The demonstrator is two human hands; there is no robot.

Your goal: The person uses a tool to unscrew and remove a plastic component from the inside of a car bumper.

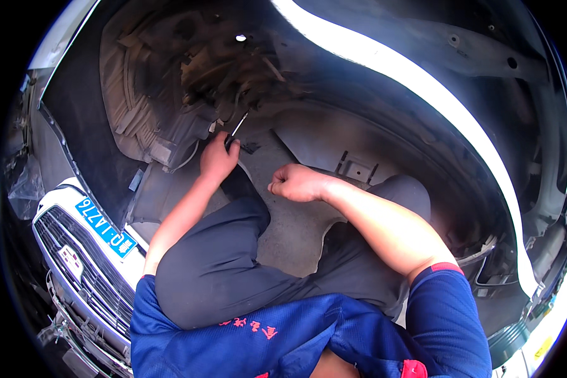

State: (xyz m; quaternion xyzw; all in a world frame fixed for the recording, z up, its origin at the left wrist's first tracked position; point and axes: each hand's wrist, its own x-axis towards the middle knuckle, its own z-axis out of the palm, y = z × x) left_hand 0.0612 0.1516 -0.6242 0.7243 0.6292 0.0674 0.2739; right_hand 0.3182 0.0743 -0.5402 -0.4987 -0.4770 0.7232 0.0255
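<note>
My left hand (218, 157) is closed round the dark handle of a screwdriver (240, 123). Its bright metal shaft points up and away, toward dusty parts under the car body. Just beyond that hand is a brown-grey plastic housing (138, 120) with ribs and a thin cable hanging from it. Whether the screwdriver's tip touches anything, I cannot tell. My right hand (299, 183) is held above the floor between my knees, its fingers curled together. Anything inside those fingers is hidden.
A white curved body edge (416, 79) sweeps from the top down the right side. At left lies a white bumper with a dark grille (85, 268) and a blue number plate (106, 227). A dark panel (82, 120) rises at upper left. My bent legs frame the concrete floor (290, 236).
</note>
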